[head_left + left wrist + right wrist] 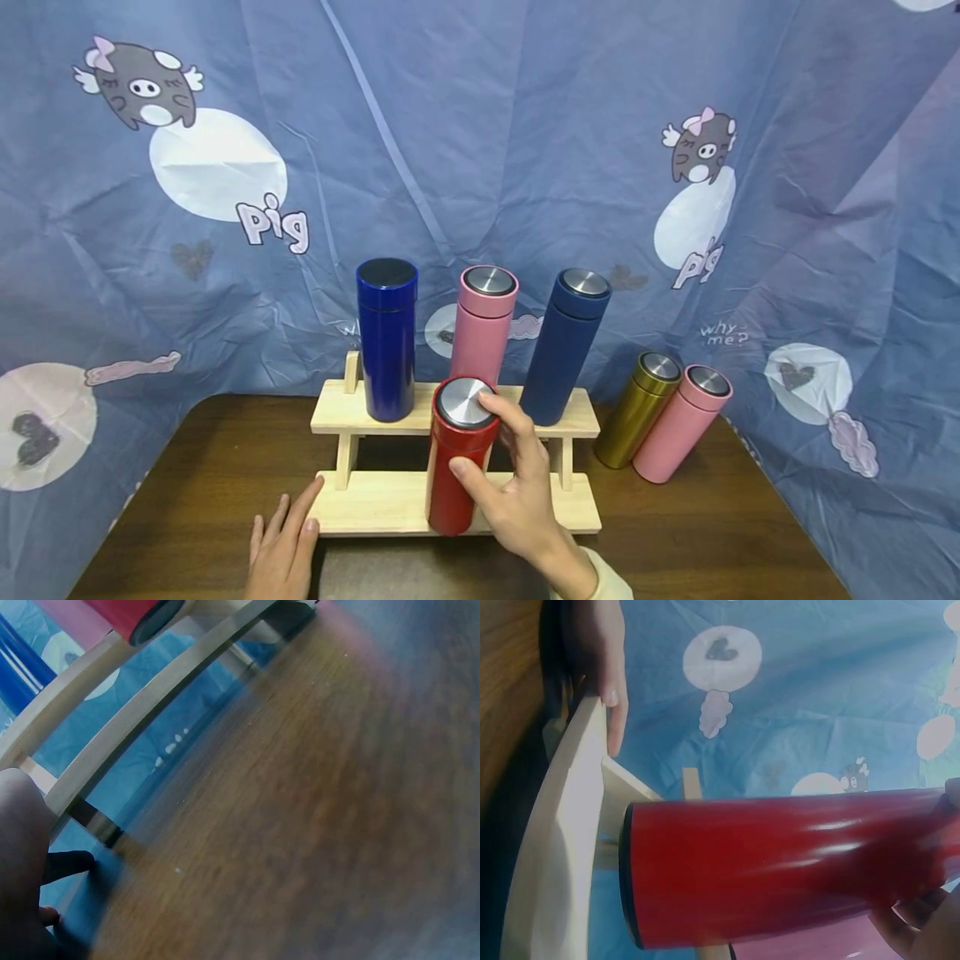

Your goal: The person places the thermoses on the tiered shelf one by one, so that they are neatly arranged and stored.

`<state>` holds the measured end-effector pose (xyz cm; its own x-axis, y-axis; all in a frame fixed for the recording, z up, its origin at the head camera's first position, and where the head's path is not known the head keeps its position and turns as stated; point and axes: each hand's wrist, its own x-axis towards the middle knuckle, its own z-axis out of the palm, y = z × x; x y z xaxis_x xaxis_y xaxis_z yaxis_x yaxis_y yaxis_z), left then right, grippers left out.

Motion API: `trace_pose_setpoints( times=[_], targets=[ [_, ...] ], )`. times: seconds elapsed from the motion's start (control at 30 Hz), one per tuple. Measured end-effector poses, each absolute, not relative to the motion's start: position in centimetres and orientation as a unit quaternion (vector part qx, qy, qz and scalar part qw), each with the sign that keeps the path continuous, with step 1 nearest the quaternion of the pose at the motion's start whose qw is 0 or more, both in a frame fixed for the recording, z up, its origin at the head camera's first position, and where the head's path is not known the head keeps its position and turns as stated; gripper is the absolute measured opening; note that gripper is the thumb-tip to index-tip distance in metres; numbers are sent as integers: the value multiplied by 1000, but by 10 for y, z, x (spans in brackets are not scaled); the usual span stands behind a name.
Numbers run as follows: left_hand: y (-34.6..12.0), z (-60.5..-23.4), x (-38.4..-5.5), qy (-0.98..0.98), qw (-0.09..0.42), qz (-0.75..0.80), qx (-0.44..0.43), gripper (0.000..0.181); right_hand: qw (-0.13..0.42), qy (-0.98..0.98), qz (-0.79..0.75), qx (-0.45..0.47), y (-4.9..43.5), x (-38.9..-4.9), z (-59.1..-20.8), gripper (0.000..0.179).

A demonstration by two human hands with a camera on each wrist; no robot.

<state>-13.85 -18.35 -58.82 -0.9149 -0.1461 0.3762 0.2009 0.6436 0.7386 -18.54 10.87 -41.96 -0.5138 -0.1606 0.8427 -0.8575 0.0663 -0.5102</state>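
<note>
My right hand [521, 496] grips a red thermos bottle [450, 492] near its steel-topped lid, thumb on the near side and a finger at the lid's edge. In the right wrist view the red bottle's dark base is held off the lower step of a two-tier wooden stand [360, 504]. My left hand [281, 554] touches the left end of that lower step, fingers extended. On the upper step stand a glossy blue bottle [387, 358], a pink bottle [480, 342], partly hidden behind the red one, and a navy bottle [558, 358].
To the right of the stand, a gold bottle [633, 417] and another pink bottle [678, 433] stand side by side on the brown wooden table [675, 542]. A blue cloth backdrop [480, 125] with printed pigs hangs behind and around the table.
</note>
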Motion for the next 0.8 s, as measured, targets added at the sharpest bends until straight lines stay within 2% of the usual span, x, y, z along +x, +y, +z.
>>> trace_pose_setpoints(
  times=[0.23, 0.53, 0.8],
  targets=[
    [-184, -588, -138, -883, 209, -420, -15, 44, 310, -663, 560, 388, 91, -190, -424, 62],
    [-184, -588, -138, -883, 206, -421, -15, 44, 303, -662, 559, 396, 70, -192, -429, 75],
    [-184, -587, -138, -886, 198, -420, -11, 45, 302, -664, 556, 398, 52, -194, -434, 74]
  ],
)
